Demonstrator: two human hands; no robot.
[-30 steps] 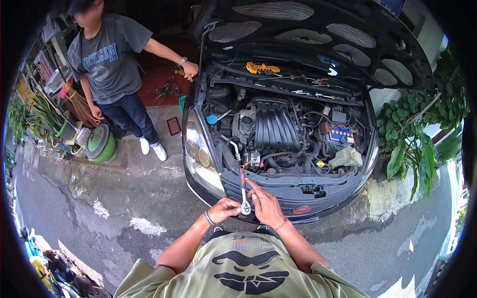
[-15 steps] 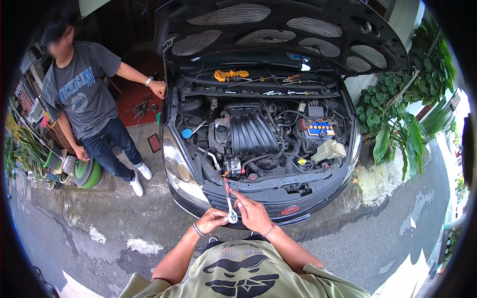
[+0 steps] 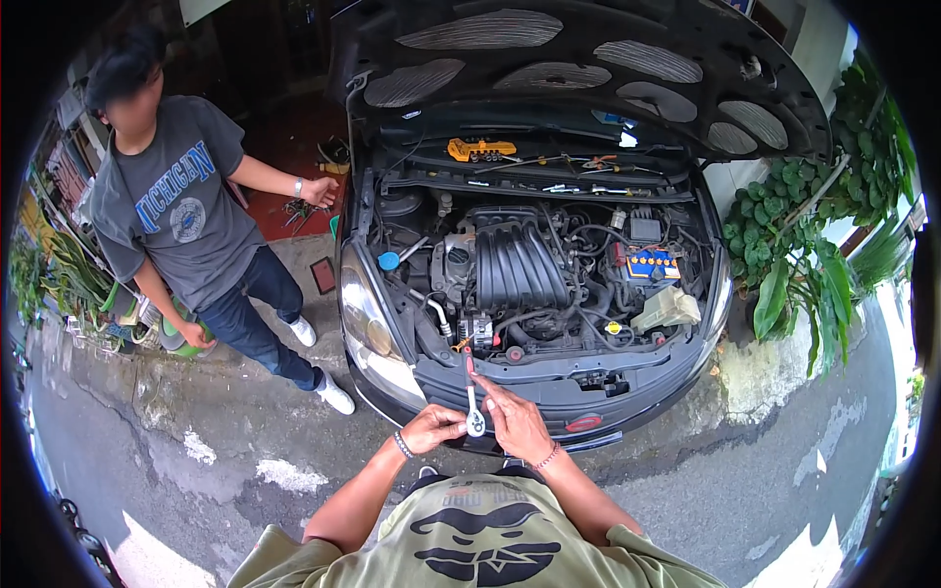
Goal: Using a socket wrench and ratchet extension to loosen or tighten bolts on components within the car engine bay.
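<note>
A ratchet wrench [image 3: 475, 422] with a round chrome head and a red grip stands out over the car's front edge, its grip pointing toward the engine. Thumb and fingers of my left hand [image 3: 433, 429] pinch it at the head. On the other side, my right hand [image 3: 520, 427] has its fingers stretched out, the index finger lying along the handle. Just past the grip's end is a small orange piece [image 3: 462, 345] by the alternator [image 3: 477, 330]. Beyond lies the engine's black ribbed cover [image 3: 520, 263].
The raised hood [image 3: 588, 73] hangs over the bay. A yellow socket holder [image 3: 480, 150] and several tools lie below the windshield. A battery [image 3: 652, 265] and a pale reservoir [image 3: 667, 309] sit at right. Another person [image 3: 191, 201] stands at left; leafy plants [image 3: 784, 230] grow at right.
The view has shifted, so the car sits a little further right and lower. The other person has stepped nearer and opened a hand beside the car. My grip on the ratchet wrench looks unchanged.
</note>
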